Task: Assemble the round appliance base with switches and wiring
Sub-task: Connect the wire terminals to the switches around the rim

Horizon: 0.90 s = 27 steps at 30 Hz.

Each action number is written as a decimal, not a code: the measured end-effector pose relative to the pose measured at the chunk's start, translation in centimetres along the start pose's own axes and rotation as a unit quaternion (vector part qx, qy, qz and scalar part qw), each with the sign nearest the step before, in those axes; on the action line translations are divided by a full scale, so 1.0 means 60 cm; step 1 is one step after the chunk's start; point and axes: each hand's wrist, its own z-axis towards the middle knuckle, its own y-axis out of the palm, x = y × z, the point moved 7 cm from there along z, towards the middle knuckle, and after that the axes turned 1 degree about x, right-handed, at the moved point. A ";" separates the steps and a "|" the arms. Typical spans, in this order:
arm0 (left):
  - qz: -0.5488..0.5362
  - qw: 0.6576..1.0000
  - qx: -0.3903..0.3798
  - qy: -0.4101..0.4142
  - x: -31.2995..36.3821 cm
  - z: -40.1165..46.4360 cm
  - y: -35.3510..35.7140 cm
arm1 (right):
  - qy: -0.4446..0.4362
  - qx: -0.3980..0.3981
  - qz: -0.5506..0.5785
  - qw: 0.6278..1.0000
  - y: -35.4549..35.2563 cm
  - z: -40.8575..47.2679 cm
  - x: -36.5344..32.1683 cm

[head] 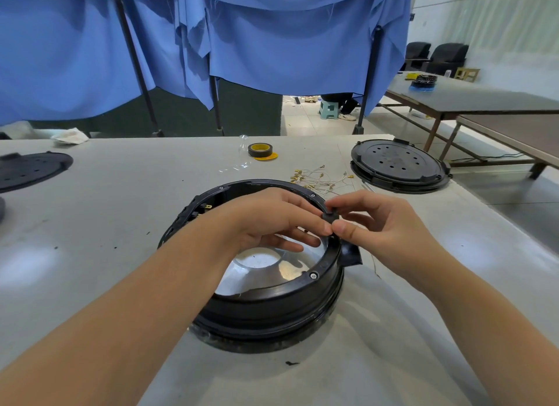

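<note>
Item: round base (266,303), black plastic ring w/ shiny metal bowl inside, sits on the grey table (106,224) directly in front of the person, open side up. Both hands meet at the ring's right rim. Left hand (272,221) reaches across the opening, fingers curled, thumb and forefinger pinching a small black part (330,216), prob. a switch, tho too small to be sure. Right hand (384,227) pinches the same part from the outer side, thumb low, forefinger on top, other fingers loosely bent. Part sits at or just above the rim; can't tell if it is seated yet. A black flap (351,254) sticks out of the ring just below the right thumb. On the ring's far left wall, brass tabs (208,207) of fitted parts show. Loose stock: bundle of wires (317,179) w/ brass ends lies just beyond the ring; tape roll (260,150) further back; 2 flat black covers, 1 at right (399,166), 1 at left (30,169). Step, as judged: seating the part into its rim slot. To do it well: line it up square w/ the slot, press evenly w/ both thumbs, keep terminals facing inward for the wires, don't trap the flap, check it sits flush before letting go.
</note>
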 end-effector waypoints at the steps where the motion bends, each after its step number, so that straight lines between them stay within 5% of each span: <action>1: -0.001 1.000 0.000 -0.002 -0.001 0.000 0.000 | 0.001 -0.002 -0.003 1.000 0.000 0.000 0.002; 27: -0.003 1.000 0.022 -0.021 -0.010 0.009 0.000 | 0.218 0.072 0.189 0.955 0.021 0.016 0.093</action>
